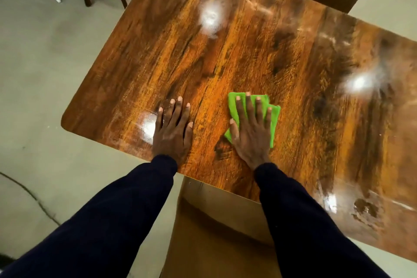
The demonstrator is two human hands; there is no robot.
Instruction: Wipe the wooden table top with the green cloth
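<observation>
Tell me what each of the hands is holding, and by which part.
Neither grips anything. The right hand lies flat, fingers spread, pressing the middle of the folded green cloth onto the wooden table top. The left hand rests open on bare wood.

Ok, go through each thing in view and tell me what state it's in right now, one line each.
Green cloth: folded, pressed flat on the table under the right hand.
Right hand: open, palm down, fingers spread over the cloth.
Left hand: open, flat on bare wood, holding nothing.
Wooden table top: glossy, with light glare and hazy streaks.
Chair: pushed under the near edge.
</observation>
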